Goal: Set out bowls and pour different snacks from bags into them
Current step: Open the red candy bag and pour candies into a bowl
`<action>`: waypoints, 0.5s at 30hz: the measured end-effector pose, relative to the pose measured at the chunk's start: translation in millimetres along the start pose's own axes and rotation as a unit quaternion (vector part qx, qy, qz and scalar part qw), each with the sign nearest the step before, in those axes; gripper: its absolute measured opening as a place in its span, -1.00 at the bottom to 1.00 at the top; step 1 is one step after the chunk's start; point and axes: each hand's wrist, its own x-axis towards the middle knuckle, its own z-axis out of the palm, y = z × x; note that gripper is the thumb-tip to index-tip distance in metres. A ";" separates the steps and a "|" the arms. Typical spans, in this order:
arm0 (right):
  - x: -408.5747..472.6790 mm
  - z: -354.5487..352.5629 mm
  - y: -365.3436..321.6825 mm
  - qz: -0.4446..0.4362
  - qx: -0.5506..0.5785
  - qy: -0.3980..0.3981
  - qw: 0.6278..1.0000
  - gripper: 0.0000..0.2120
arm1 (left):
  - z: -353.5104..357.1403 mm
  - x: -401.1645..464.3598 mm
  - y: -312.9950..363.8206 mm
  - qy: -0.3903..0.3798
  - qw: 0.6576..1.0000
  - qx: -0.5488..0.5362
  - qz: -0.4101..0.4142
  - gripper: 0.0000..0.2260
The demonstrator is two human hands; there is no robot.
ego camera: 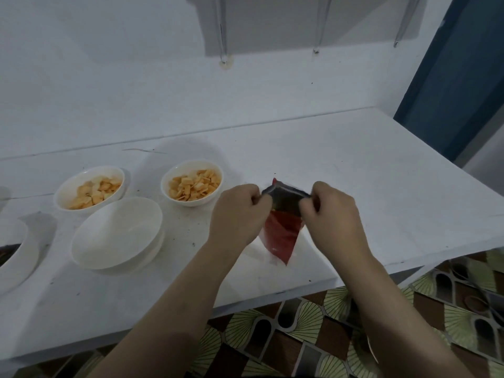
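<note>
So the white table (pixel 354 165) has the empty stacked bowl (pixel 117 233) sitting at about 9 o'clock from the hands, with two filled bowls behind it. The red snack bag (pixel 283 233) hangs upright, long axis 12 to 6, top edge pinched between both hands. Left hand (pixel 237 214) and right hand (pixel 332 216) are curled tight on it, looks ready to tear. Left is nearer the bowl.

Dim, bluish, soft light; faint shadows, slight blur, wide-angle edge bending.
</note>
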 end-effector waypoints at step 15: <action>-1.1 -33.1 -14.1 -0.069 0.117 0.075 0.988 -0.83 | 44.1 20.1 -23.0 -0.147 0.796 -0.479 -0.338 -0.72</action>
